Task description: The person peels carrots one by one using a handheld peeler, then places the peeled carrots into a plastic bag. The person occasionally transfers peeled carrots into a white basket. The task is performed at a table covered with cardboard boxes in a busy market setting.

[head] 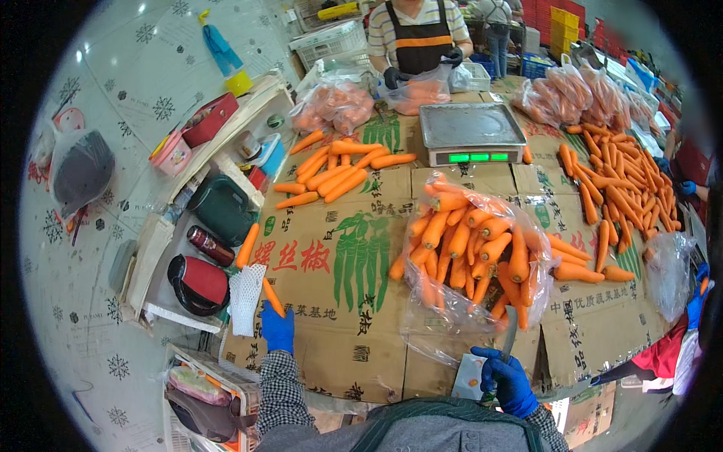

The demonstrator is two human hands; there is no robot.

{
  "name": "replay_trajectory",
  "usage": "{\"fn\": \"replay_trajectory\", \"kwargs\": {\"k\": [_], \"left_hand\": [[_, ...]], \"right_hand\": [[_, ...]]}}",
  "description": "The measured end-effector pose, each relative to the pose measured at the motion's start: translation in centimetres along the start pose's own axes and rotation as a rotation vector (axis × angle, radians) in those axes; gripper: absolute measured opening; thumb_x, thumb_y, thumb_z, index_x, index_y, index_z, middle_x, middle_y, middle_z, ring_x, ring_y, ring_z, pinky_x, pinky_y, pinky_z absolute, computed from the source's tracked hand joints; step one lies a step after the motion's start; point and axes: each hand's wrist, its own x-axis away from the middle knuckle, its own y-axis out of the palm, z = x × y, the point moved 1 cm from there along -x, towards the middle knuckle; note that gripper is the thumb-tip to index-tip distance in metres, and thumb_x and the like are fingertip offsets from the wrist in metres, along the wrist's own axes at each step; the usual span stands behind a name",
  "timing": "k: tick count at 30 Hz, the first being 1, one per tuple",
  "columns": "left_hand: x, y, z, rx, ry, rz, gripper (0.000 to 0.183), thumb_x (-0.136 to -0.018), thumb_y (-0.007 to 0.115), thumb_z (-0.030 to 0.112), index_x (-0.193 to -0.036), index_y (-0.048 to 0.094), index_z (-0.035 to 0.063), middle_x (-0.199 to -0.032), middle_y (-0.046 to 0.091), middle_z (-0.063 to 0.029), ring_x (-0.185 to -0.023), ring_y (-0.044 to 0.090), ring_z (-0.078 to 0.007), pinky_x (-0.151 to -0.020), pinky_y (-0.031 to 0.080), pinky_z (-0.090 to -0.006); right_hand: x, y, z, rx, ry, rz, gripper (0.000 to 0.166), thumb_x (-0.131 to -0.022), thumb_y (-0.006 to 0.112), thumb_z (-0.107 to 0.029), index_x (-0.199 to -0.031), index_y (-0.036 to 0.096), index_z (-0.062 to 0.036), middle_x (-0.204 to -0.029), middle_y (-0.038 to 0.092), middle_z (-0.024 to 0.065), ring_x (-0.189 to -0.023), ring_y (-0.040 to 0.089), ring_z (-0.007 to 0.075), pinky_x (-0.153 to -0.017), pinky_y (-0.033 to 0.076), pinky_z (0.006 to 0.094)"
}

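Observation:
My left hand [278, 330], in a blue glove, grips the lower end of a single carrot [274, 298] at the left side of the cardboard-covered table [367, 344]. Just beside it lies a white foam mesh sleeve [245, 302], with another carrot [247, 246] beyond. My right hand [505, 379], gloved in blue too, holds a knife [510, 334] near the table's front edge, its blade pointing away from me. In front of that hand, a clear plastic bag [423, 333] lies spread open around a heap of carrots [460, 240]. A printed card [467, 377] is partly hidden by my right hand.
Loose carrots [339, 175] lie at back left, and a bigger pile [627, 181] at right. A digital scale [471, 133] stands at the back, near filled bags [339, 104]. Opposite, a person [421, 39] handles a bag of carrots. A kettle [197, 285] sits left; another worker's gloved hand [697, 302] shows at right.

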Motion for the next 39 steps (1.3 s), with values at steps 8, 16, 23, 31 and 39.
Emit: {"fn": "replay_trajectory", "kwargs": {"k": [8,16,23,31,39], "left_hand": [[1.1,-1.8,10.2,1.235,-0.447,-0.580,0.030,-0.085,0.059,0.026,-0.100,0.055,0.0001,-0.084,0.058,-0.0066,-0.072,0.056,-0.0119,-0.057,0.044,-0.0255],[-18.5,3.3,22.3,1.544,0.172,-0.471,0.034,-0.089,0.055,0.025,-0.117,0.052,0.0049,-0.091,0.059,-0.0053,-0.084,0.056,-0.0152,-0.071,0.046,-0.0268],[1.0,-2.3,34.3,0.970,0.774,-0.688,0.031,-0.081,0.065,0.016,-0.110,0.062,0.0055,-0.094,0.064,-0.0075,-0.084,0.061,-0.0172,-0.076,0.048,-0.0273],[8.5,5.1,37.1,0.381,1.133,-0.279,0.068,-0.076,0.067,0.018,-0.135,0.036,0.0066,-0.120,0.049,-0.0188,-0.095,0.057,-0.0341,-0.075,0.049,-0.0375],[7.9,2.7,32.6,1.025,0.534,-0.536,0.042,-0.086,0.059,0.014,-0.121,0.049,-0.0057,-0.105,0.060,-0.0191,-0.086,0.062,-0.0245,-0.074,0.051,-0.0319]], "right_hand": [[-1.0,0.5,-0.4,0.017,0.065,0.015,0.039,-0.087,0.046,-0.011,-0.123,0.050,0.0051,-0.067,0.052,0.0026,-0.057,0.048,0.0090,-0.057,0.042,0.0218],[-0.2,-0.1,-1.1,0.037,0.149,-0.083,0.044,-0.088,0.049,-0.014,-0.127,0.045,0.0040,-0.070,0.050,0.0007,-0.063,0.047,0.0088,-0.063,0.041,0.0221],[0.8,-1.3,0.9,-0.197,0.037,-0.025,0.047,-0.085,0.054,-0.019,-0.124,0.047,0.0065,-0.064,0.048,0.0018,-0.058,0.049,0.0112,-0.060,0.042,0.0248],[2.4,-2.5,1.3,-0.133,0.032,-0.129,0.041,-0.089,0.050,-0.015,-0.128,0.047,-0.0017,-0.069,0.051,0.0013,-0.059,0.045,0.0094,-0.058,0.040,0.0216],[1.0,-2.0,0.0,0.106,0.035,0.005,0.035,-0.089,0.053,-0.016,-0.123,0.055,-0.0059,-0.064,0.048,-0.0016,-0.055,0.044,0.0070,-0.052,0.038,0.0197]]}}
